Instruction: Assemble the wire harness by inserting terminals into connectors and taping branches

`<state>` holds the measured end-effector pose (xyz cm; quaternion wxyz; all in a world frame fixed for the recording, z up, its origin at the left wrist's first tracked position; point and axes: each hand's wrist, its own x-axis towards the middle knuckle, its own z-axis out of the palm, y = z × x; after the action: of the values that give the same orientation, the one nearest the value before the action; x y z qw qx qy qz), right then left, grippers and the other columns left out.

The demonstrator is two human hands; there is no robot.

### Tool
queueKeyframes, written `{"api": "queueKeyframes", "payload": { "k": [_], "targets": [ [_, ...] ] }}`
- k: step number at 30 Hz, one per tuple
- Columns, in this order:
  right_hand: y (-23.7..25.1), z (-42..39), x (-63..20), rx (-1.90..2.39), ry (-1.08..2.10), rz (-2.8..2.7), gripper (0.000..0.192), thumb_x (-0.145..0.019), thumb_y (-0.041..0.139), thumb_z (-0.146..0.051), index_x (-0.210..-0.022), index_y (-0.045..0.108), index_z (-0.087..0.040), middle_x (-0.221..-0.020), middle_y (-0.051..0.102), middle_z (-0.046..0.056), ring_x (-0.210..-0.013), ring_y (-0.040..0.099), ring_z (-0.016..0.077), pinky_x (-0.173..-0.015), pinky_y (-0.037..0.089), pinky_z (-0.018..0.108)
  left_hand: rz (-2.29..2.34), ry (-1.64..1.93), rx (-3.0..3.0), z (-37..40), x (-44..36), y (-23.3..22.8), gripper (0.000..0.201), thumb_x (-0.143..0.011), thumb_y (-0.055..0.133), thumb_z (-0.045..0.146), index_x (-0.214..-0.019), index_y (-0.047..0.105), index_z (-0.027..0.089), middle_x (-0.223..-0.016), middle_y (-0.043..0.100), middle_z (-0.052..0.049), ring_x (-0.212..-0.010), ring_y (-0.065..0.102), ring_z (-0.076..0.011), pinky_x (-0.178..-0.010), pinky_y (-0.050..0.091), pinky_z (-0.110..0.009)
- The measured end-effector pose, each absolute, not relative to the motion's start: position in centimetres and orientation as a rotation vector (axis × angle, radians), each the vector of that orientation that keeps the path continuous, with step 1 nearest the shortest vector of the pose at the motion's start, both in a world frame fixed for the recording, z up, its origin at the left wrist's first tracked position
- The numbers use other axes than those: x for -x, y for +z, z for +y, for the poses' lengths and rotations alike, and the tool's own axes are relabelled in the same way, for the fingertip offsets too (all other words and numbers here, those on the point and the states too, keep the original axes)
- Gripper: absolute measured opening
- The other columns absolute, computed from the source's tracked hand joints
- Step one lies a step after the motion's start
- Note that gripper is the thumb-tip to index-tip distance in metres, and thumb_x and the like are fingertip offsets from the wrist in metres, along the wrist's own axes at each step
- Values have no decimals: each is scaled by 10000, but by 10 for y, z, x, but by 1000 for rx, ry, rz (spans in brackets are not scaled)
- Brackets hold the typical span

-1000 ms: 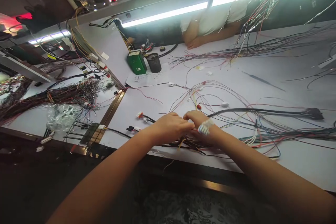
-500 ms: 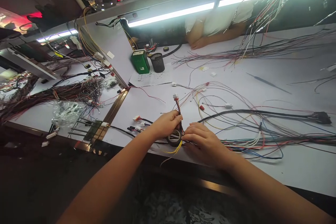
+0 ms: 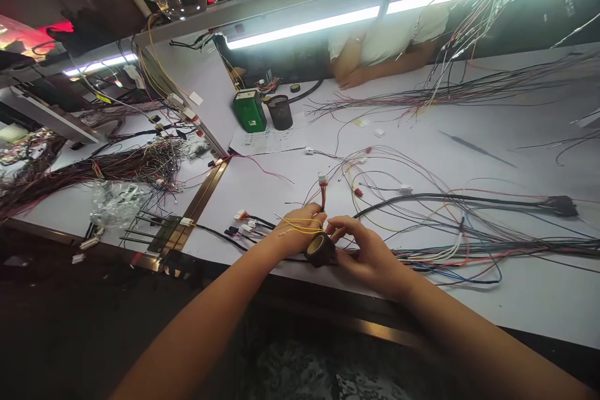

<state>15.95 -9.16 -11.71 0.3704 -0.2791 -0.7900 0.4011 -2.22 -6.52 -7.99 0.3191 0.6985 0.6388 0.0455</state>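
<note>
My left hand [image 3: 302, 228] is closed around a wire harness [image 3: 323, 195], whose red and brown wires end in a white connector [image 3: 322, 179] pointing up and away from me. Loose yellow wires [image 3: 300, 225] lie across the back of this hand. Between my hands a roll of black tape [image 3: 320, 250] stands tilted, its hollow core facing me. My right hand [image 3: 370, 253] has its fingers curled at the right side of the roll, thumb and fingers at its edge; the exact contact is partly hidden. A black sleeved cable [image 3: 422, 198] runs off to the right.
Loose coloured wires [image 3: 450, 250] spread to the right. Several small connectors [image 3: 246, 225] lie left of my hands. Behind stand a green box [image 3: 250, 111] and a black mesh cup [image 3: 280, 114]. Across the bench rests another person's arm [image 3: 384, 69]. A pronged fixture [image 3: 164, 234] sits at left.
The tape roll has turned and tilted, and the yellow wires have swung from below it up over my left hand. My right hand's fingers have opened into a wider curl.
</note>
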Motion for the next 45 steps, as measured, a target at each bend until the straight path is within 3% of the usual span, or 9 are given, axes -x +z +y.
{"api": "queueKeyframes", "payload": {
  "k": [9, 17, 21, 25, 28, 33, 37, 42, 45],
  "targets": [
    [-135, -94, -144, 820, 716, -2206, 63, -843, 539, -153, -822, 530, -211, -746, 561, 17, -742, 492, 174, -684, 435, 328, 1387, 402, -1865, -77, 29, -88, 282, -929, 337, 398, -977, 537, 206, -824, 629, -11, -774, 578, -168, -710, 434, -282],
    [-143, -103, -154, 598, 369, -2511, 171, -884, 451, -102, -845, 586, -199, -937, 616, 77, -908, 528, 216, -765, 466, 371, 1405, 442, -1908, -76, 31, -103, 316, -944, 313, 395, -995, 544, 186, -887, 644, -42, -816, 584, -185, -744, 437, -300],
    [-134, -104, -169, 532, 531, -2543, 199, -844, 461, -76, -931, 573, -216, -1003, 641, 54, -985, 540, 219, -864, 452, 418, 1459, 367, -1947, -75, 28, -105, 310, -938, 323, 385, -942, 567, 194, -847, 637, -33, -785, 580, -188, -703, 421, -293],
    [-133, -103, -170, 792, 909, -2228, 259, -808, 496, -91, -1027, 505, -228, -884, 617, 28, -814, 583, 161, -734, 507, 320, 1522, 321, -1902, -75, 24, -99, 297, -928, 339, 389, -902, 568, 202, -762, 621, -13, -713, 568, -177, -642, 393, -278],
    [-132, -103, -164, 842, 949, -2151, 450, -763, 555, -113, -1180, 460, -252, -980, 584, 45, -774, 582, 147, -676, 508, 293, 1585, 348, -1843, -77, 23, -95, 276, -914, 374, 388, -855, 567, 200, -753, 622, -15, -704, 565, -178, -637, 384, -285],
    [-132, -97, -163, 924, 855, -2156, 274, -738, 497, -58, -937, 570, -231, -1011, 565, 54, -865, 573, 173, -746, 486, 321, 1526, 625, -1503, -94, 28, -101, 300, -911, 394, 450, -923, 569, 207, -584, 534, 39, -549, 502, -128, -555, 369, -252],
    [-139, -86, -168, 1147, 942, -1970, 286, -772, 484, -88, -1009, 559, -229, -922, 615, 38, -838, 591, 189, -729, 490, 344, 1396, 845, -1099, -113, 30, -113, 364, -891, 414, 519, -1058, 519, 212, -499, 432, 87, -405, 378, -82, -434, 306, -207],
    [-142, -82, -168, 1080, 942, -2008, 275, -736, 510, -60, -943, 574, -230, -929, 590, 29, -876, 575, 185, -752, 480, 328, 1311, 768, -1063, -118, 23, -116, 344, -763, 654, 419, -984, 580, 166, -816, 635, -13, -621, 564, -103, -554, 442, -221],
    [-136, -79, -173, 1036, 966, -2099, 291, -757, 510, -59, -982, 575, -231, -924, 605, 24, -850, 582, 167, -720, 479, 298, 1267, 771, -1129, -119, 22, -115, 268, -800, 613, 383, -945, 601, 159, -840, 665, -32, -740, 623, -148, -679, 498, -273]
  ]
}}
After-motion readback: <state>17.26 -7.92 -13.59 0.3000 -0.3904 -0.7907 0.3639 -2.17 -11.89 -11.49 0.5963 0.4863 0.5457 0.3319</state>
